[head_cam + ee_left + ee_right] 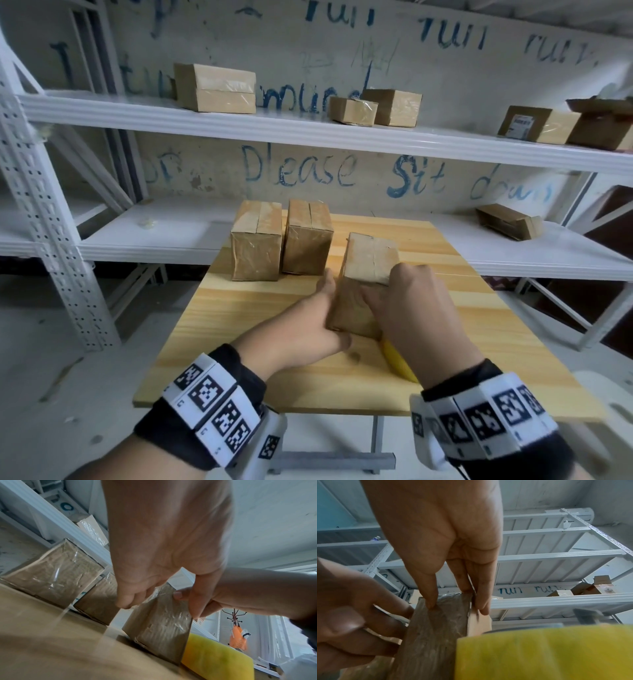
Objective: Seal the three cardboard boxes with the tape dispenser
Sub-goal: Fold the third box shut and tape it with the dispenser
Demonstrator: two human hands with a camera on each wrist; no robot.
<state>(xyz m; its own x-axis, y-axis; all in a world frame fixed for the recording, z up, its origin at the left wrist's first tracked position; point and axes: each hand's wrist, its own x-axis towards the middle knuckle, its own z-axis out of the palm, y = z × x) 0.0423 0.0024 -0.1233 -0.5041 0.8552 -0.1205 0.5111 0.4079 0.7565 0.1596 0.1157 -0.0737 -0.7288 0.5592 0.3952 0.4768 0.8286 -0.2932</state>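
Three brown cardboard boxes are on the wooden table (236, 329). Two of them (257, 245) (308, 240) stand side by side at the back, with glossy clear tape on their faces. The third box (368, 260) (163, 626) (433, 635) stands tilted between both hands. My left hand (329, 308) (130, 601) grips its left side, fingers curled against it. My right hand (387, 284) (457, 604) pinches its upper right edge, thumb on the near face. A yellow tape roll (399, 359) (217, 660) (539, 653) lies on the table against the box, under my right wrist.
White metal shelving (205, 116) runs behind and beside the table. Several taped boxes (215, 89) (376, 106) sit on its upper shelf, and one box (510, 221) lies on the lower shelf at right. A painted wall is behind.
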